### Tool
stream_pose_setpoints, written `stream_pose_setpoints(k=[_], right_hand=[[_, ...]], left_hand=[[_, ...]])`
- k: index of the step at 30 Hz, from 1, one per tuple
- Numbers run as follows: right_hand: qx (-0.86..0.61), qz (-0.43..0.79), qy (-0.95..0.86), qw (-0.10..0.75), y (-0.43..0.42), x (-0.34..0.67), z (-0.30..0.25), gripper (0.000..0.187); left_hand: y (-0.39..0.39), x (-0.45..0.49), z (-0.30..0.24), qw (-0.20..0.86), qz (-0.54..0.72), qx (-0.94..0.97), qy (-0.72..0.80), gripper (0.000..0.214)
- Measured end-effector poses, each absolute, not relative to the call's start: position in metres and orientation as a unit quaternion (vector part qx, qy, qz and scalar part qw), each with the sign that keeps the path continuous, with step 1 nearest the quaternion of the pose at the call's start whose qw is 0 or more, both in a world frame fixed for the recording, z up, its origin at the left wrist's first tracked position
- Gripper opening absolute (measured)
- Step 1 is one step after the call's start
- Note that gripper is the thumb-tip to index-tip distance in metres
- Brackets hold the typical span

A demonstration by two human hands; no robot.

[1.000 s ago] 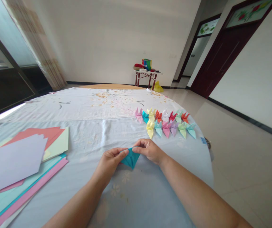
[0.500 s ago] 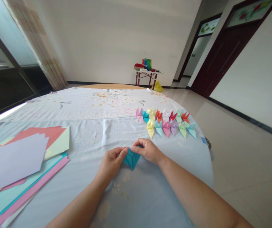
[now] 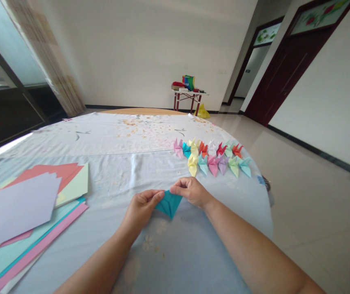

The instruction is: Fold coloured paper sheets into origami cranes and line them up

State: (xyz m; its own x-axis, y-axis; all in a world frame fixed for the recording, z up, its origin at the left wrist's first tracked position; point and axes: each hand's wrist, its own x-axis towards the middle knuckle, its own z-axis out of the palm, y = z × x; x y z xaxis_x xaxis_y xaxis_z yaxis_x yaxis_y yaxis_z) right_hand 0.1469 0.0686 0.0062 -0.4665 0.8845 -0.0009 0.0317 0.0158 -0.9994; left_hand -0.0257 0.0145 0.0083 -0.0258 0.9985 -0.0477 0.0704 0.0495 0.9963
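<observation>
A small piece of teal origami paper [image 3: 169,205], folded with creases and a point toward me, is held just above the near middle of the table. My left hand [image 3: 144,205] pinches its upper left edge between thumb and fingers. My right hand [image 3: 191,191] pinches the upper right edge the same way. The fingertips of both hands are close together at the top and cover part of the paper. Beyond my right hand stand two rows of folded paper cranes [image 3: 213,164] in several colours.
Loose stacked sheets of coloured paper [image 3: 18,208] lie at the left. A floral tablecloth [image 3: 116,175] covers the round table. By the far wall stands a small side table [image 3: 190,93] with items on it, and a yellow bag [image 3: 203,112] beside it.
My hands have drawn slightly apart at the fingertips. More of the teal paper's upper part shows, and it looks spread a little wider. The cranes and sheets have stayed put.
</observation>
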Motion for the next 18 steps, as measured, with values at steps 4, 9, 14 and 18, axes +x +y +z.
stream_pose_setpoints(k=[4,9,14,18], right_hand=[[-0.365,0.610,-0.602,0.364,0.0691,0.1472,0.0063,0.030],[-0.371,0.596,-0.619,0.353,0.0720,0.1492,0.0030,0.032],[-0.303,0.636,-0.624,0.338,0.0751,0.1535,0.0005,0.053],[-0.302,0.615,-0.642,0.345,0.0752,0.1542,-0.0017,0.043]], left_hand=[[0.0140,-0.0277,0.0090,0.553,0.452,0.485,0.505,0.032],[0.0150,-0.0293,0.0058,0.620,0.453,0.446,0.460,0.032],[0.0162,-0.0299,0.0057,0.644,0.481,0.398,0.442,0.036],[0.0159,-0.0299,0.0067,0.648,0.475,0.410,0.432,0.039]])
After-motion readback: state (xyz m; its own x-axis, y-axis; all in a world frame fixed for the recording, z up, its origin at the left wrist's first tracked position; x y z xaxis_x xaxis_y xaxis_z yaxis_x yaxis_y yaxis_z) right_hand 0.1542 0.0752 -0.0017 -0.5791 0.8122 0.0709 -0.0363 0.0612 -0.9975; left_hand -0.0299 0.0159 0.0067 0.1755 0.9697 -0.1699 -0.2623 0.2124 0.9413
